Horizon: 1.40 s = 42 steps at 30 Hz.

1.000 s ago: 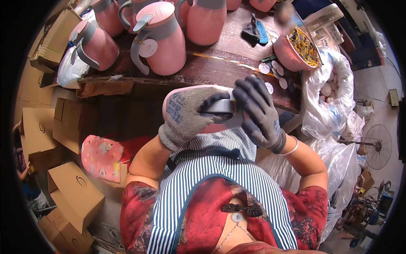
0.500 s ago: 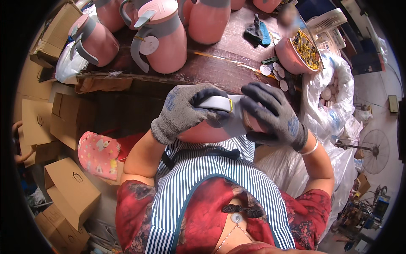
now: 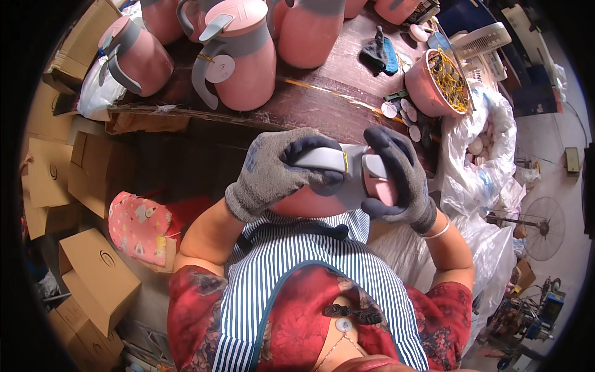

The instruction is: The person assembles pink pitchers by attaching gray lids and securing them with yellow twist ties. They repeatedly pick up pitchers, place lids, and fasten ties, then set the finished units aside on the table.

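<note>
A pink jug with a grey collar and handle lies on its side in front of my apron, its top toward the right. My left hand, in a grey knit glove with dark fingers, is closed around the handle. A thin yellow tie circles that handle. At the jug's top end my gloved right hand grips the pink lid, fingers above and thumb below. The lid's grey spout lever faces up. The jug's base is hidden behind my left hand and forearm.
Several pink jugs stand on the worn wooden table. To their right are a dark glove, round tags and a pink tub of yellow ties. A plastic bag sits right; cardboard boxes are left.
My right hand was blurred over the jug's top; now its fingers are wrapped around the lid, which shows clearly. The left hand has kept its hold on the handle. The view has shifted slightly.
</note>
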Tool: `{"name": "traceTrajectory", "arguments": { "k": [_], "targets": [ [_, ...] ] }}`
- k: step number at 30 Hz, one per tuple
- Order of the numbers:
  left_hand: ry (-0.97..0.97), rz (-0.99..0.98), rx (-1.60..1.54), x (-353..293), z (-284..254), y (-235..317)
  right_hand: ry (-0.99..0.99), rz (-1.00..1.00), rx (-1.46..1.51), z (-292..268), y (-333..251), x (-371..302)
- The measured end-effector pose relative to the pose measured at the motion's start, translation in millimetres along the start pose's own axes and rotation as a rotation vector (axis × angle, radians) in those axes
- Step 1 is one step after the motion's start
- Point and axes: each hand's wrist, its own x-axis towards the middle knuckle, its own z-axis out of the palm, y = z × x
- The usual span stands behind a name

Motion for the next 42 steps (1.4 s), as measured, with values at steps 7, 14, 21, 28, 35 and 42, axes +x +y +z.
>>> {"name": "traceTrajectory", "arguments": {
  "k": [7, 14, 21, 28, 35, 42],
  "targets": [
    [0.163, 0.116, 0.091, -14.9, 24.5, -12.8, 0.027, 0.101, -0.047, 12.1, 9.3, -9.3],
    [0.250, 0.324, 0.534, -16.4, 27.6, -13.6, 0.006, 0.500, 0.064, 8.0, -17.2, -12.4],
    [-0.251, 0.170, 0.104, -6.9, -11.5, 15.3, -0.432, -0.736, -0.311, -42.3, -30.5, 24.8],
    [0.237, 0.530, 0.959, -19.8, 49.0, -5.1, 0.376, 0.806, 0.591, 54.2, 19.3, -14.4],
    [-0.202, 0.024, 0.057, -3.5, -11.2, 3.2, -0.329, -0.575, -0.248, -21.6, -44.1, 22.4],
    [0.342, 0.426, 0.753, -13.4, 68.9, -42.2, 0.351, 0.611, 0.458, 70.5, 48.4, -7.0]
  ]
}}
